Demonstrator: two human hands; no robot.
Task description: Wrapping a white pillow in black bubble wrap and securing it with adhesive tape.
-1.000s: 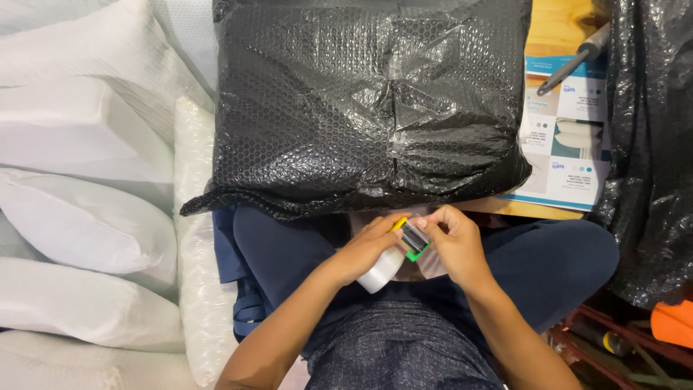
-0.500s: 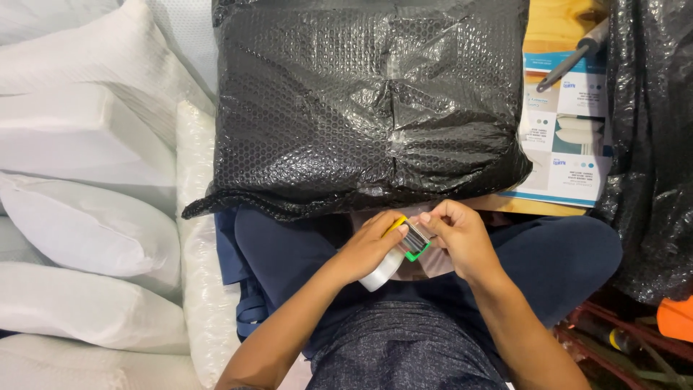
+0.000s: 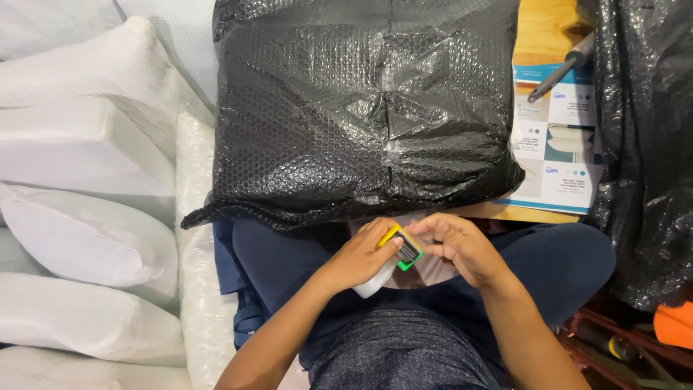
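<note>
parcel [image 3: 361,115]: glossy black bubble-wrap plastic, dimpled | tape roll [image 3: 375,278]: smooth clear plastic film | dispenser [image 3: 406,250]: green and yellow plastic | table [image 3: 545,32]: pale matt wood | pillows [image 3: 86,238]: white cloth | leaflet [image 3: 559,155]: printed paper

Left hand [image 3: 359,254] curled in a closed grip, right hand [image 3: 462,245] pinching beside it.

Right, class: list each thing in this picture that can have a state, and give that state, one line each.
Black bubble-wrap parcel: wrapped shut, lying on the wooden table.
Tape dispenser: held over the lap.
Left hand: gripping the dispenser.
Right hand: fingertips at the cutter end.
Screwdriver: lying on printed sheets.
</note>
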